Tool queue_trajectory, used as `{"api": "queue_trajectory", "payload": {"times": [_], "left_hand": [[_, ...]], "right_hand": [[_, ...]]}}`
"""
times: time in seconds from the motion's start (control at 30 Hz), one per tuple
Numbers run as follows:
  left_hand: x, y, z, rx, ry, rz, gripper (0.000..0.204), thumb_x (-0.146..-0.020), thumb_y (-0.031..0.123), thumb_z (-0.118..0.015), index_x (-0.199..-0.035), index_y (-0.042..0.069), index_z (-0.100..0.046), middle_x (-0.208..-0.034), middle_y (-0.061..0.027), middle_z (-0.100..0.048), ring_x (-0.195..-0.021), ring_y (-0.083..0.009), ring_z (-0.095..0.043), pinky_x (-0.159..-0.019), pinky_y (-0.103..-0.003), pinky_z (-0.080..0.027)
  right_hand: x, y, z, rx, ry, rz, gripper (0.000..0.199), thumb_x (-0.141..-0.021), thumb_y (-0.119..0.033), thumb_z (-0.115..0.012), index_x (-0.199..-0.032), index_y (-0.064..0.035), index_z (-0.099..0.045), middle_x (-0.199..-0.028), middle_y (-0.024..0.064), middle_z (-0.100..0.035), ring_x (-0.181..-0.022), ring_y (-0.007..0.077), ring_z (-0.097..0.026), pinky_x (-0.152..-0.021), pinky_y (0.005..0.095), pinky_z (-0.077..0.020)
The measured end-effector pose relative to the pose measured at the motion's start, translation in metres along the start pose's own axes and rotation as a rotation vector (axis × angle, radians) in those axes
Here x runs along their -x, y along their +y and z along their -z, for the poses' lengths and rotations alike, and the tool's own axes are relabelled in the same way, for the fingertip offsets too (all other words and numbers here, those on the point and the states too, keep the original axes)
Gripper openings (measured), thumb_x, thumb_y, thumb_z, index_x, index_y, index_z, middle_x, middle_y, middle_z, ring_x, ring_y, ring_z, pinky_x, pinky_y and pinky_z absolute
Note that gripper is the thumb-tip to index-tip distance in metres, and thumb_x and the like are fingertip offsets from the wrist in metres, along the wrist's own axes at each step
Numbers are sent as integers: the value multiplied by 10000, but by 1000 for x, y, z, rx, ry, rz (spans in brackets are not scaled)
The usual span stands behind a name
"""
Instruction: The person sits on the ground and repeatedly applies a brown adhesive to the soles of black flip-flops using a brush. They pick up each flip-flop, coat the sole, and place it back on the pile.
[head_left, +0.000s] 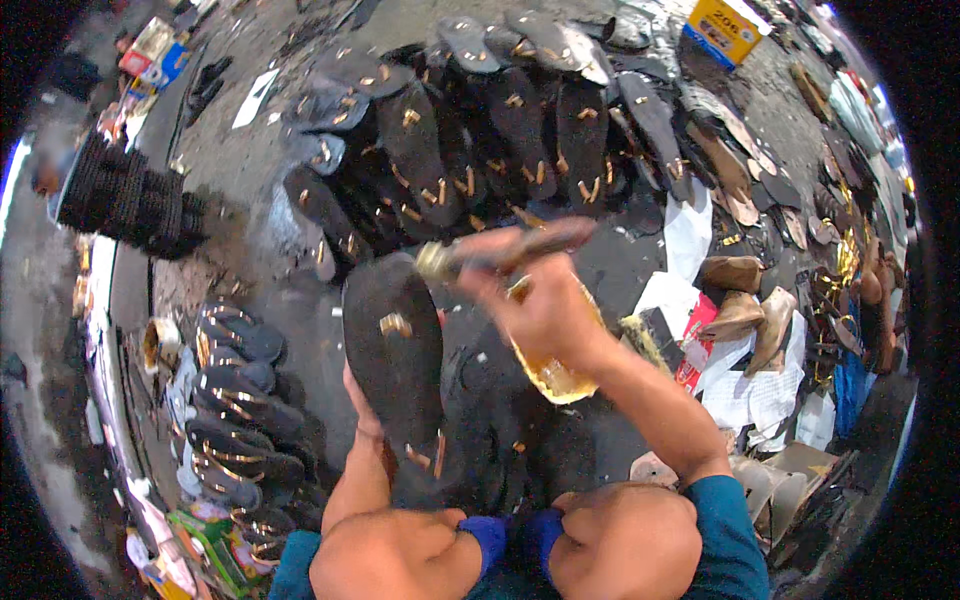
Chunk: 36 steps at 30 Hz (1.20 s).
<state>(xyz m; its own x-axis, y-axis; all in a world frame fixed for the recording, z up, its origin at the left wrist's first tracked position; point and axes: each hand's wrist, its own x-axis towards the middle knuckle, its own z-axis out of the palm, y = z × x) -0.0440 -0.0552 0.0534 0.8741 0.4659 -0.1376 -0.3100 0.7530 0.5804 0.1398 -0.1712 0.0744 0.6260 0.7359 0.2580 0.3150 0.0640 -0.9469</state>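
A black shoe sole point(393, 350) is held up in front of me, heel end nearest my knees. Tan strap ends stick out near its middle and its lower end. My left hand point(362, 405) grips it from beneath, its fingers mostly hidden by the sole. In my right hand point(545, 305) is a brush point(470, 257), slightly blurred, with its pale bristle end at the sole's upper right edge. Below that hand stands an open container point(552, 378) with yellowish, crusted glue-like matter along its rim.
Many similar black soles with tan strap ends point(515, 120) lie piled ahead. Finished-looking sandals point(235, 390) are stacked at left, beside a black stack point(130, 195). Wooden shoe lasts point(735, 315) sit on papers at right. A yellow box point(725, 35) stands far right.
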Motion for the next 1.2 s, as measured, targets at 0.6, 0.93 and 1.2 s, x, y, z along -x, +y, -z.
{"api": "queue_trajectory", "payload": {"times": [0.6, 0.93, 1.2], "left_hand": [[124, 10, 122, 68, 699, 259, 494, -1042, 409, -403, -1310, 27, -563, -1144, -148, -660, -984, -259, -662, -852, -400, -557], [-8, -8, 32, 116, 377, 273, 427, -1034, 353, -402, -1248, 44, -605, -1013, -107, -701, -847, -235, -699, -753, -378, -589], [-6, -3, -17, 69, 373, 288, 544, -1004, 477, -389, -1208, 26, -614, -1077, -151, -689, -900, -257, -694, -780, -355, -596]], "right_hand": [[127, -24, 85, 890, -181, -448, 201, -859, -160, -730, -1024, -46, -726, -996, 161, -718, -906, 348, -690, -813, 427, -548], [60, -76, 59, -126, -53, -344, 210, -907, -116, -723, -1089, -22, -682, -1050, 79, -702, -994, 164, -655, -880, 339, -521], [9, -28, -7, 154, -79, 377, 311, -784, -77, -736, -1091, -107, -700, -952, 121, -697, -855, 321, -670, -739, 384, -531]]}}
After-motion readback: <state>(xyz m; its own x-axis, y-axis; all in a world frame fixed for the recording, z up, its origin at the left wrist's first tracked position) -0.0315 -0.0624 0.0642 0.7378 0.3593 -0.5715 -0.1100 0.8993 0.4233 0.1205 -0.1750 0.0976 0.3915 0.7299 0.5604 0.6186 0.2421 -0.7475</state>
